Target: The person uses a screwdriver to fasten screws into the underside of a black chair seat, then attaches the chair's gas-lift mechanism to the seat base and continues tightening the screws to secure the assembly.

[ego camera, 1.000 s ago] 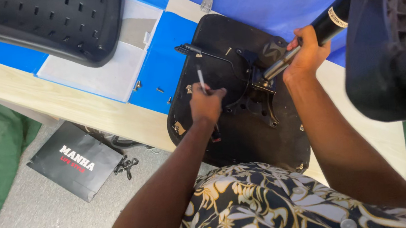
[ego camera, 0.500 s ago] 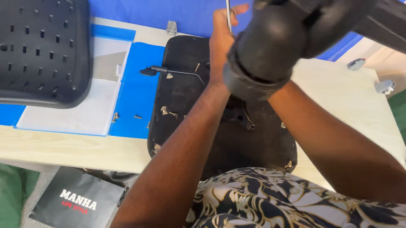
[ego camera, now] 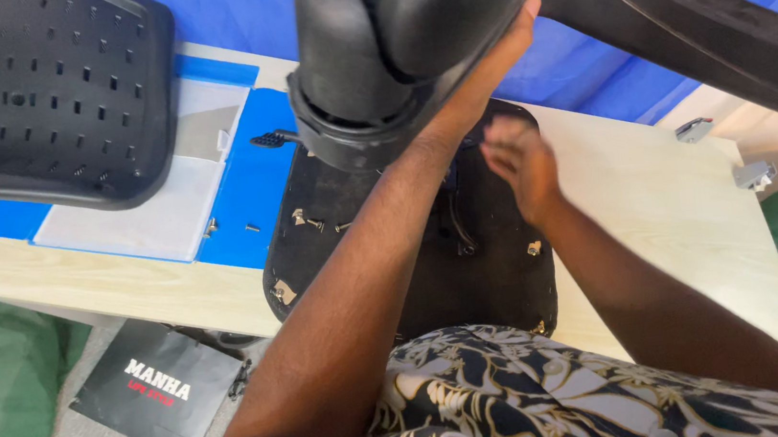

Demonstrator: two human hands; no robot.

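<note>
My left hand [ego camera: 489, 73] grips the big black plastic chair base [ego camera: 409, 43]. It looks heavy and stiff; hold its thick arm. My right hand [ego camera: 520, 161] hangs loose, empty.

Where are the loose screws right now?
In the head view, the loose screws lie left of centre on the black seat base, near its left edge, beside the left forearm.

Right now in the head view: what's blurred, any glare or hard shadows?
Head view: the right hand is smeared by motion blur; the caster wheel, close to the lens, looks oversized and soft; the left hand beneath it is fairly sharp. Lighting is even, no glare; the black seat underside loses detail in the dark.
</note>
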